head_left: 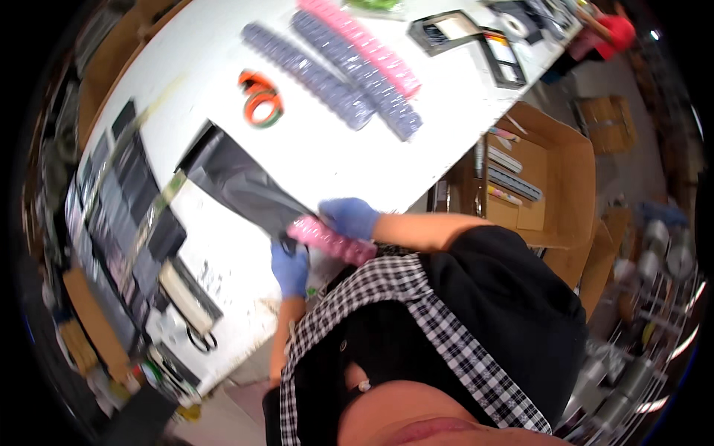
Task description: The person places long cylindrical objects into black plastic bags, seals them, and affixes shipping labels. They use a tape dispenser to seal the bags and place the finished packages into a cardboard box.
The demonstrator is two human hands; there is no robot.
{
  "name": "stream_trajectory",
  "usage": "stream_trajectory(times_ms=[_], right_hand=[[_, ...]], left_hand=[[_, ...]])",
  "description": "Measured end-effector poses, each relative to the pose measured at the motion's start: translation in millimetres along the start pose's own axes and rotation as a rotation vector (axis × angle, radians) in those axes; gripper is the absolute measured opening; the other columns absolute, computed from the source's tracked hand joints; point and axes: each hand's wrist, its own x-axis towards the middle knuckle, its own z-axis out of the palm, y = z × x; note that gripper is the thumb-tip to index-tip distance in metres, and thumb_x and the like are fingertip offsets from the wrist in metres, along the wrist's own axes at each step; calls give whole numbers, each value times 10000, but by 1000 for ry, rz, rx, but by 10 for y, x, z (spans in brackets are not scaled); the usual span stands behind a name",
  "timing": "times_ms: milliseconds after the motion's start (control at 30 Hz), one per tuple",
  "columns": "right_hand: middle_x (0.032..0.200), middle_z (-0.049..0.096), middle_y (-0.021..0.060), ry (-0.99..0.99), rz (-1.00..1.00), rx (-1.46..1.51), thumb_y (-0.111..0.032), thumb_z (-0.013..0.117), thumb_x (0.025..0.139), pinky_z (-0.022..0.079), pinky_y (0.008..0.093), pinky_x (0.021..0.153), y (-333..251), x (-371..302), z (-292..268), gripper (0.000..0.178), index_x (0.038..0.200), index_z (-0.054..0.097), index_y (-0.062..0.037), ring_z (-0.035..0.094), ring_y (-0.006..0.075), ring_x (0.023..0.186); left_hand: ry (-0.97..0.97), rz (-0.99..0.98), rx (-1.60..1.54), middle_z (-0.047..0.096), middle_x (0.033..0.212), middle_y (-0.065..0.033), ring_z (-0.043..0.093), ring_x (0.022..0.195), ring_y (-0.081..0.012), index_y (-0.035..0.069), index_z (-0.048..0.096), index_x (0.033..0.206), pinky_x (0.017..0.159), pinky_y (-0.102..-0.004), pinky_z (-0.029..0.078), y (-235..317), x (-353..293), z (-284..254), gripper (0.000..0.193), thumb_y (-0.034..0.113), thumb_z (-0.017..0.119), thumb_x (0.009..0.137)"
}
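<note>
A bundle of pink ridged pieces in clear plastic (331, 241) lies slantwise in front of my apron, one end against the mouth of a black bag (242, 182). The bag stretches away across the white table, flat and creased. My left hand (290, 269), in a blue glove, is closed at the bag's near edge. On the far side of the pink bundle, my right hand (349, 218), also gloved in blue, is closed against it beside the bag's mouth. Its fingertips are partly hidden.
Grey-blue wrapped bundles (309, 74) and a long pink one (364, 44) lie on the far table. Orange tape rolls (262, 104) sit left of them. Dark bags (123, 201) are stacked at left. An open carton (550, 186) stands beyond the right table edge; a person (606, 37) is farther off.
</note>
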Motion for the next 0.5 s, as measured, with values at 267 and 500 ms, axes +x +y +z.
stream_trajectory(times_ms=[267,500], right_hand=[[932,657,161,367,47,-209,-311,510,931,504,433,811,1227,-526,-1248,267,914,632,-74,635,345,904],[1097,662,122,1064,579,-898,-346,631,842,433,419,936,2867,-942,-3513,345,1086,636,-103,611,302,1053]], left_hand=[[99,-278,-417,523,1254,-195,534,1118,-267,-62,265,1400,986,-347,434,788,-135,492,768,151,732,828],[298,-188,-98,536,1302,-208,546,1157,-288,-90,425,1308,1022,-341,412,905,209,704,594,154,711,847]])
